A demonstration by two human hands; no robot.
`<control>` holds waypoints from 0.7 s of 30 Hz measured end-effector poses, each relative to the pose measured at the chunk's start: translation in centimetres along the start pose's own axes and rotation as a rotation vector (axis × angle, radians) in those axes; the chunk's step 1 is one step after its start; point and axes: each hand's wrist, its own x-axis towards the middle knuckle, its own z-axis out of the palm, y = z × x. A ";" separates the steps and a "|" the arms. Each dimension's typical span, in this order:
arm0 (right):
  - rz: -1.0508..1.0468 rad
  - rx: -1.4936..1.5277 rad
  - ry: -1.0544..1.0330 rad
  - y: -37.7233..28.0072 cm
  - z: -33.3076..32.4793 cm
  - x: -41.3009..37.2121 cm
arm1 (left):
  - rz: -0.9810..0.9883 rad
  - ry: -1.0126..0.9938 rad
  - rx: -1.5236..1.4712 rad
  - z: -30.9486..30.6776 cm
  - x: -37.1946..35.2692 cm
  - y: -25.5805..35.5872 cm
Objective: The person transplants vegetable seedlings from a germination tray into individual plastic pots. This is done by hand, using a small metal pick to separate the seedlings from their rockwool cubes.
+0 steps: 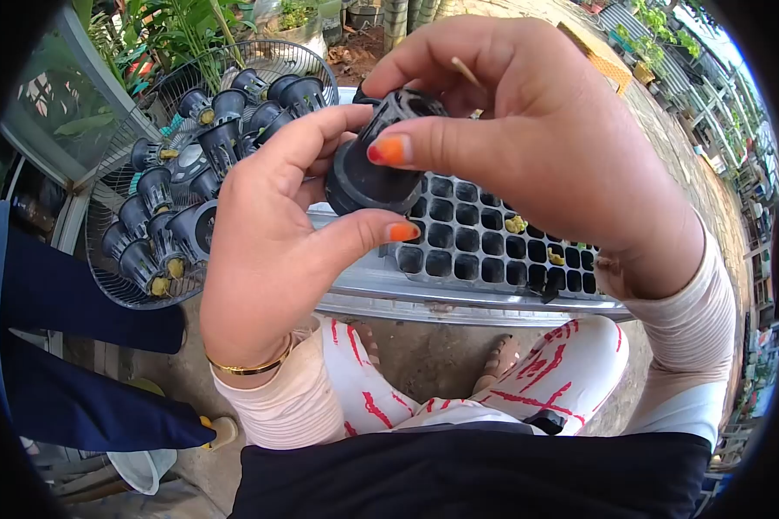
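Note:
Both my hands hold one black slotted net pot (376, 173), tilted, above the table. My left hand (277, 233) grips its wide rim at the lower left, thumb below and fingers behind. My right hand (511, 121) pinches the narrower slotted end, with the thumb across its side; a thin light stick (467, 72) shows by the right fingers. Beneath is a black seedling tray (466, 240) with square cells and a few yellowish tufts (516, 225). To the left, a wire basket (104, 281) holds several black net pots, some with yellowish plugs.
The silver table edge (381, 307) runs in front of my knees. At the left are another person's dark-trousered legs (86, 372) and a white container (143, 467) on the ground. Green plants (169, 39) and a large pot (299, 39) stand behind the basket.

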 end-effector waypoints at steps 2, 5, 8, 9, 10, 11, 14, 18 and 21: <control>-0.176 -0.108 0.017 0.2 1.8 0.0 | -0.048 0.035 0.208 -0.5 -1.5 0.2; -0.223 -0.181 -0.083 0.3 4.5 -0.5 | -0.011 0.091 0.572 -1.5 -3.8 -2.5; -0.218 -0.232 -0.253 0.7 6.2 -1.0 | -0.028 0.192 0.536 -0.9 -6.3 -5.1; -0.243 -0.241 -0.291 0.8 6.5 -1.0 | -0.033 0.189 0.535 -0.7 -6.7 -5.8; -0.241 -0.243 -0.291 0.8 6.6 -1.1 | -0.038 0.229 0.482 -0.5 -6.9 -6.4; -0.242 -0.271 -0.304 0.8 6.6 -1.1 | -0.046 0.268 0.428 -0.3 -7.1 -6.6; -0.246 -0.296 -0.275 1.2 6.4 -0.7 | 0.035 0.224 0.822 -0.1 -6.9 -6.1; -0.206 -0.252 -0.209 1.2 5.3 -0.2 | 0.029 0.225 0.943 0.3 -6.9 -5.9; -0.217 -0.235 -0.107 1.4 4.3 -0.2 | 0.054 0.226 0.998 0.1 -6.8 -6.2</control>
